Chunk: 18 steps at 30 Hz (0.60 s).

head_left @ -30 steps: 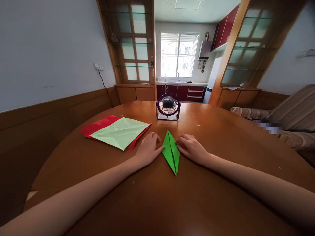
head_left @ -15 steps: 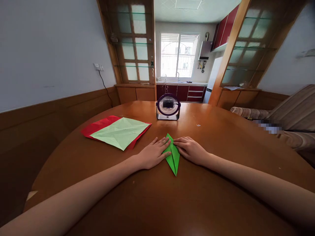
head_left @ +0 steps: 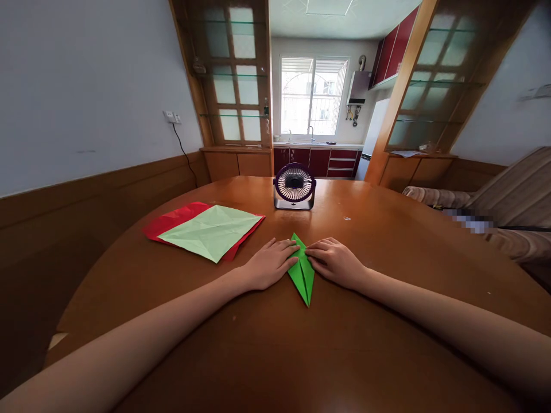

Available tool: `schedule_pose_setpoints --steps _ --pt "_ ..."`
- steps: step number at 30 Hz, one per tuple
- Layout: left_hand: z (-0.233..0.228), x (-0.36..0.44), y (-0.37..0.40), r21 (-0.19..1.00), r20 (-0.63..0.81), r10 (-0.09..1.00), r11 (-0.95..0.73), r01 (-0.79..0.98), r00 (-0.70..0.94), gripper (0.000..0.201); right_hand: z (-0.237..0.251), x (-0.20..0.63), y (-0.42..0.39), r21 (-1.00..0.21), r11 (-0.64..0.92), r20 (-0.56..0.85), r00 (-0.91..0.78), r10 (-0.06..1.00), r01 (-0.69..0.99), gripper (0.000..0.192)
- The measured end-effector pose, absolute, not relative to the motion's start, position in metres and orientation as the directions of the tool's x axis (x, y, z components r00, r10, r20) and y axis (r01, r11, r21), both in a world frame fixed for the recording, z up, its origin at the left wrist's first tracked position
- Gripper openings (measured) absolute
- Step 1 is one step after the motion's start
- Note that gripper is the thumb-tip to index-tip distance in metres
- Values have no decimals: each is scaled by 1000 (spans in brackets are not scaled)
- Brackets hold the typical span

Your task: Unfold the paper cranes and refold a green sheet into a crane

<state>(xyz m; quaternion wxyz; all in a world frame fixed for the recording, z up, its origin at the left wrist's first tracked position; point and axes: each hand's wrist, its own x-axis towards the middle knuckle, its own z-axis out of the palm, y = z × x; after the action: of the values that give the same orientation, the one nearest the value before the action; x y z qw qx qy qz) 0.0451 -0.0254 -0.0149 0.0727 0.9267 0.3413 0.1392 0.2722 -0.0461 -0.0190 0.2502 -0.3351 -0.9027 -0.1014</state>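
Note:
A bright green sheet of origami paper (head_left: 306,277), folded into a narrow diamond with a lengthwise slit, lies on the table between my hands. One of its points faces me and the other faces away. My left hand (head_left: 270,264) rests flat over its left edge, fingers stretched out and fingertips on the paper. From the other side, my right hand (head_left: 336,261) has its thumb and fingers pressed together at the right edge. The fingers cover part of the paper's upper half.
Left of my hands, a pale green creased sheet (head_left: 210,229) lies on red paper (head_left: 172,222). A small dark fan (head_left: 294,184) stands beyond the hands on the round wooden table (head_left: 275,355). A striped sofa (head_left: 512,195) is at the right.
My left fingers and thumb have drawn back slightly to the left on the paper. The right fingers have shifted a little to the right along its edge.

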Motion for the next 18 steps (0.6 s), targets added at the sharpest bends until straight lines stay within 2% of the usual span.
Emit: schedule_pose_setpoints --steps 3,8,10,15,18 --pt "-13 51 -20 219 306 639 -769 601 706 36 -17 272 -47 72 759 538 -666 517 647 19" --pt "-13 59 -12 169 319 627 -776 608 711 31 -17 273 -47 130 793 550 -708 442 595 21" --pt "-14 59 -9 174 281 609 -793 584 742 39 -18 274 -46 129 805 549 -718 428 579 22" --pt "-17 58 0 221 73 589 -796 563 805 51 -20 276 -45 152 813 527 -742 414 562 24" --pt "-17 57 2 202 36 591 -794 573 806 53 -19 277 -46 194 813 511 -764 394 549 25"
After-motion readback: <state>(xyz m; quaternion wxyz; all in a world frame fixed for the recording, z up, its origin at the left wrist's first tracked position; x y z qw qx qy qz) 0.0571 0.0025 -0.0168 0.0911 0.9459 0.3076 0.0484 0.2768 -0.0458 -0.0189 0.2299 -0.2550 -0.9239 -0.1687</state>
